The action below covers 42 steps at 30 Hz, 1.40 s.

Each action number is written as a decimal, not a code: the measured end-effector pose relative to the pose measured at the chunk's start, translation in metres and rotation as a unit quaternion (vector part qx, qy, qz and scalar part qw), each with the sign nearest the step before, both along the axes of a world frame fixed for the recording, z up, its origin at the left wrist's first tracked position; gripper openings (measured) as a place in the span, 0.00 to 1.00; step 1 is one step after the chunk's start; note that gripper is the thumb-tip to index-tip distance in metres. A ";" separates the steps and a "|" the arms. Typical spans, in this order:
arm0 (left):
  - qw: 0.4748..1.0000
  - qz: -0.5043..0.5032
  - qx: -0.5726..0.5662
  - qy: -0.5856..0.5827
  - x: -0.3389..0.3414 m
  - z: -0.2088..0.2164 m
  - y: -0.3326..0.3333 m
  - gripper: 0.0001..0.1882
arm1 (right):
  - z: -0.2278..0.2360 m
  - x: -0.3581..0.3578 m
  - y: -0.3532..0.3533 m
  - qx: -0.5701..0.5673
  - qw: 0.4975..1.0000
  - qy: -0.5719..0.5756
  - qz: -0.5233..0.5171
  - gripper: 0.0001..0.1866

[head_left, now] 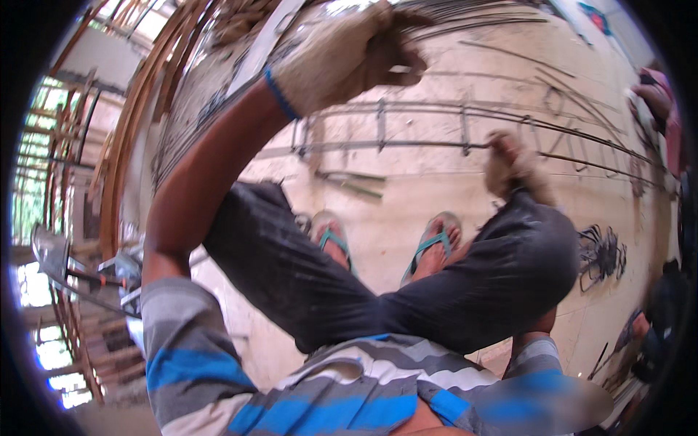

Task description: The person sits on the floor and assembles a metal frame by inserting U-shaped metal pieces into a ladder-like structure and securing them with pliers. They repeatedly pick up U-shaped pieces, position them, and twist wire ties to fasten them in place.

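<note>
My left hand (pixel 347 57), in a pale work glove with a blue band at the wrist, is raised over the far side of the floor. Its fingers are apart and somewhat blurred, and I see nothing held in them. Below it, a long steel rebar frame (pixel 381 125) with upright ties runs across from left to right. Beside my right knee, my right hand (pixel 515 168), also gloved, is closed close to the frame's nearer bar. What its curled fingers hold, if anything, I cannot make out.
Loose steel rods (pixel 502 22) lie beyond the frame. Greenish strips (pixel 356 184) are on the floor ahead of my sandalled feet. A heap of bent steel ties (pixel 600 256) lies right of my knee. Someone in pink (pixel 667 116) is at the far right. Long timbers (pixel 131 138) stand left.
</note>
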<state>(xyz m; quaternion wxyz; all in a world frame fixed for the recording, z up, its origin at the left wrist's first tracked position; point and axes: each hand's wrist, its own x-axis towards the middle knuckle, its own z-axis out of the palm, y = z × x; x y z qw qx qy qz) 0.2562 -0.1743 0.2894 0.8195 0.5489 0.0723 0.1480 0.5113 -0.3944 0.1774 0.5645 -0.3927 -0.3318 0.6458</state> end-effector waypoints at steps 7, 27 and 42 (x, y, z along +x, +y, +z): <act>0.990 0.058 0.059 0.112 0.020 0.001 -0.022 0.38 | -0.042 -0.026 0.004 -0.093 0.993 -0.060 0.035 0.21; 0.971 0.125 0.181 0.092 0.027 0.003 -0.029 0.27 | -0.118 -0.012 -0.006 -0.032 0.981 -0.189 0.014 0.17; 0.899 0.047 0.396 0.184 0.030 -0.011 -0.060 0.25 | 0.119 -0.025 0.073 0.198 0.909 -0.356 -0.084 0.19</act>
